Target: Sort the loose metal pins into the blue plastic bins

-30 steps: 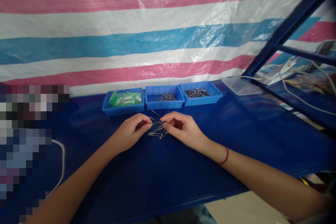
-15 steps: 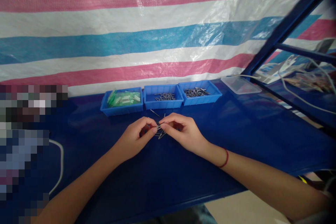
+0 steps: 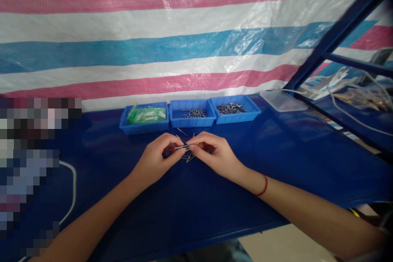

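Observation:
My left hand [image 3: 158, 154] has thumb and forefinger closed around one end of a slim metal pin [image 3: 180, 147]. The pin's other end is pinched by my right hand [image 3: 213, 150], whose fingertips nearly meet those of the left. Just under and around the fingertips lie several loose metal pins [image 3: 189, 158], partly covered by the hands. A single pin [image 3: 182, 132] rests beyond them, near the bins. The exact kind of pin is too small to tell.
Behind the hands stand three blue bins: the left bin [image 3: 144, 128] with green plastic packets, the middle bin [image 3: 193, 122] and right bin [image 3: 238, 118] with metal pins. A clear plastic lid [image 3: 283, 101] lies farther right. A white cable [image 3: 73, 190] curves at left.
The metal pin between my fingertips now shows more of its length, pointing left. Both hands stay in nearly the same place; the view has shifted slightly.

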Demonstrator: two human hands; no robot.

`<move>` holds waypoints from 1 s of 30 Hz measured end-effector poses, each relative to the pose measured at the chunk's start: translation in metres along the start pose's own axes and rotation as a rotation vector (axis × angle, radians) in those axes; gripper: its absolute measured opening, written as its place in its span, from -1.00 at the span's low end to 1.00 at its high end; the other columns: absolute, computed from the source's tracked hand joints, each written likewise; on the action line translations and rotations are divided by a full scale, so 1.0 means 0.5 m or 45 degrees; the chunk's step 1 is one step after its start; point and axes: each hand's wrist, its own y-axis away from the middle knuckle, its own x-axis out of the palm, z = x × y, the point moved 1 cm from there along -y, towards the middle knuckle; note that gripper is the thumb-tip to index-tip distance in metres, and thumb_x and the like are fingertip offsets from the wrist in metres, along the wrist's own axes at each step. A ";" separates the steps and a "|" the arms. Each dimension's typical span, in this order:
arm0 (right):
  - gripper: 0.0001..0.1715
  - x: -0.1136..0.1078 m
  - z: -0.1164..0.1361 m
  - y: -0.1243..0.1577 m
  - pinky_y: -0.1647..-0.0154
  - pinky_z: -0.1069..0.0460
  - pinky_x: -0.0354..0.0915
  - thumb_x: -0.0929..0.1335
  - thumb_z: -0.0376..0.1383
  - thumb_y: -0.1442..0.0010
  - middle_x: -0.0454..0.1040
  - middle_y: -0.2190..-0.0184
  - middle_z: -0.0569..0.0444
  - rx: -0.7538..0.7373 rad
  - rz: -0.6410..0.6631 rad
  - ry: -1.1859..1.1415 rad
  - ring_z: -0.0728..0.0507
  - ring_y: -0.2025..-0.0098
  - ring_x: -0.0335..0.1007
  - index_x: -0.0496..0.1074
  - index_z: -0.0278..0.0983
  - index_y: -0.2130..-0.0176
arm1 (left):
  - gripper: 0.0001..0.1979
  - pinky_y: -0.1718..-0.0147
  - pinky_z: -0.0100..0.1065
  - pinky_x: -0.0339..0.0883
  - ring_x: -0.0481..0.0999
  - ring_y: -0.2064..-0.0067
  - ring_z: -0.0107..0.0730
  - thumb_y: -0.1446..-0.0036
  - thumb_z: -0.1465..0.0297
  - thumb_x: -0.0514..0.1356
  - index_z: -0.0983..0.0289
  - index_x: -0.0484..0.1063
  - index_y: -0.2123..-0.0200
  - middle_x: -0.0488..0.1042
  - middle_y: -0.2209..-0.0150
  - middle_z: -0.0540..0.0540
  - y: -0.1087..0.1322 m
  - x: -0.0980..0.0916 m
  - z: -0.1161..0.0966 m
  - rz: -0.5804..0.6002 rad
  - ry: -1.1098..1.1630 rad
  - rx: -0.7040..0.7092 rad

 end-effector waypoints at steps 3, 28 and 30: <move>-0.85 -0.002 -0.005 -0.002 0.48 0.07 0.21 0.34 -0.29 -0.18 0.47 0.35 0.02 0.007 0.029 0.055 -0.02 0.43 0.33 0.51 -0.25 0.25 | -0.93 0.40 -0.46 0.25 0.38 0.38 -0.49 -0.16 0.39 0.19 0.27 0.41 0.31 0.43 0.35 0.00 0.000 -0.001 -0.002 -0.036 -0.023 0.019; -0.71 -0.092 -0.046 -0.070 0.68 0.10 -0.12 0.35 -0.10 -0.05 0.19 0.63 0.23 0.683 -0.448 -0.840 0.07 0.67 -0.05 0.42 -0.29 0.41 | -0.57 -0.12 -0.04 0.08 0.20 -0.21 -0.14 -0.32 0.32 -0.08 0.15 0.18 -0.23 0.23 -0.25 0.12 -0.032 0.017 0.077 0.289 -0.713 0.193; -0.71 -0.080 -0.039 -0.066 0.67 0.10 -0.11 0.35 -0.10 -0.05 0.19 0.63 0.22 0.643 -0.400 -0.799 0.08 0.66 -0.04 0.42 -0.29 0.42 | -0.59 -0.10 -0.07 0.11 0.25 -0.17 -0.14 -0.31 0.32 -0.07 0.18 0.24 -0.20 0.30 -0.20 0.14 -0.033 0.018 0.075 0.249 -0.707 0.206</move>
